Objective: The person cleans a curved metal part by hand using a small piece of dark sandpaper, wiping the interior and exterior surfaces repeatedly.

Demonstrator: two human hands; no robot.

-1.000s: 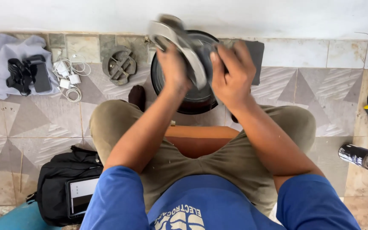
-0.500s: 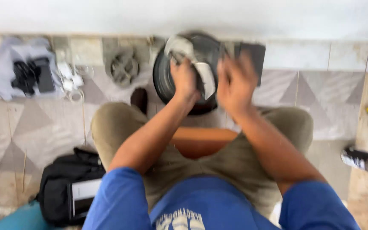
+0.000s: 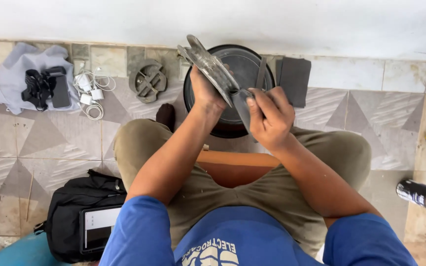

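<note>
— Hands are both working over the lap. The left hand [image 3: 207, 92] is curling shut around a grey, worn metal disc [image 3: 212, 68], holding it tilted on edge above the black round pan [image 3: 245, 64] that is sitting on the tiled floor [image 3: 35, 143] by the wall.

— And the other one?

— The right hand [image 3: 268, 118] is closing on a dark sheet of sandpaper [image 3: 241, 106], thumb pressing on top, and the sheet is touching the lower edge of the disc. How the fingers underneath are lying, I cannot tell.

— Is the person sitting?

— Sitting on an orange stool [image 3: 232, 167], knees apart, with the pan just in front of them and both forearms reaching forward.

— What is lying around?

— More dark sheets [image 3: 294, 79] are leaning just beside the pan on its right. A second round metal part [image 3: 147, 80] is lying to the pan's left. Farther left, white chargers and cables [image 3: 90, 93] are resting near a grey cloth [image 3: 13, 69] carrying a black device [image 3: 45, 88]. A black bag [image 3: 82, 216] with a tablet [image 3: 99, 226] in it is standing beside the left thigh. Well apart, on the right, a dark spray can [image 3: 422, 193] is lying on its side.
</note>
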